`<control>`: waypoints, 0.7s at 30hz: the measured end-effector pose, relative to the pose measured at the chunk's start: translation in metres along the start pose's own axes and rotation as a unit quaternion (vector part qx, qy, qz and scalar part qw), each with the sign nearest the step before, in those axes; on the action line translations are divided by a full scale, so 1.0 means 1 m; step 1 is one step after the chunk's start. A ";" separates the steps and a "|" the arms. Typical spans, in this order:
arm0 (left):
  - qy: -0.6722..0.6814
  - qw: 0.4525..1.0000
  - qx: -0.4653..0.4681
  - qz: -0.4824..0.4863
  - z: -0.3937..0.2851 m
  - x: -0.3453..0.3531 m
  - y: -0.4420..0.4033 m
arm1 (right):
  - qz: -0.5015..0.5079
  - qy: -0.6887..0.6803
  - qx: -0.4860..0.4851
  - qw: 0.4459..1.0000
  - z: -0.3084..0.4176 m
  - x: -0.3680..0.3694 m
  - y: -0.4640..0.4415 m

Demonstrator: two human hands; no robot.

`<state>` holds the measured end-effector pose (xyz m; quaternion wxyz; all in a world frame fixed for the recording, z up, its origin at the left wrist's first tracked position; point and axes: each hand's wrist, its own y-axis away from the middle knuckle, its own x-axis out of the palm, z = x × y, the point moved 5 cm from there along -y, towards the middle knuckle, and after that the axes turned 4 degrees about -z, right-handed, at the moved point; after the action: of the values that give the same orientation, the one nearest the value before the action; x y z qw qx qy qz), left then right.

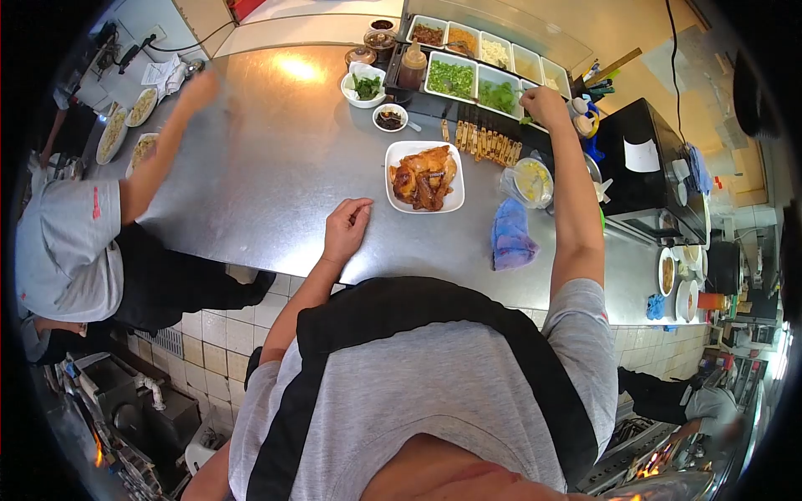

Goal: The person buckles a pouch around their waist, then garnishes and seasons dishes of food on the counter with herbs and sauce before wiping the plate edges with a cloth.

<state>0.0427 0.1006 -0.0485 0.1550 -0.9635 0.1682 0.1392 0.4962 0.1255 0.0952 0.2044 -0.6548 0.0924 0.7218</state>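
On the steel counter [276, 192], my left hand [347, 228] rests at the near edge with its fingers loosely together. It lies left of a square white plate [459, 197] that bears browned meat pieces [426, 178]. My right hand [545, 107] reaches to the right end of the herb tray [499, 96], its fingers bent down and partly hidden. A bit of green shows under those fingers; whether they grip it is hard to make out. Chopped green onion [451, 77] fills the tray beside the herbs.
Wooden clips [489, 144] line the tray rack. Nearby are a sauce bottle [412, 65], a bowl of greens [364, 85], a dark sauce bowl [390, 118], a plastic tub [532, 183] and a blue cloth [512, 235]. A co-worker [75, 242] reaches over the counter's left end.
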 end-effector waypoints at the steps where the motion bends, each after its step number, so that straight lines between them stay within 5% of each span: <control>1: -0.003 1.000 0.002 0.001 0.001 0.000 0.000 | -0.009 -0.019 0.004 1.000 0.003 -0.005 0.003; 3: -0.003 1.000 0.003 0.003 0.002 0.001 0.001 | -0.075 -0.044 -0.025 0.996 0.008 -0.011 0.009; 7: -0.001 1.000 0.010 0.000 0.004 0.001 0.001 | -0.026 -0.173 0.018 0.984 0.016 -0.006 0.022; 14: 0.015 1.000 -0.008 0.010 0.009 0.002 0.002 | -0.025 -0.315 -0.069 0.946 0.112 0.004 0.111; 21: 0.032 0.999 -0.011 0.014 0.008 0.003 0.003 | 0.067 -0.475 0.015 0.877 0.126 0.061 0.166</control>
<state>0.0423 0.1002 -0.0576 0.1373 -0.9665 0.1852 0.1126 0.3093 0.0372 0.0290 0.1849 -0.2221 0.0388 0.9565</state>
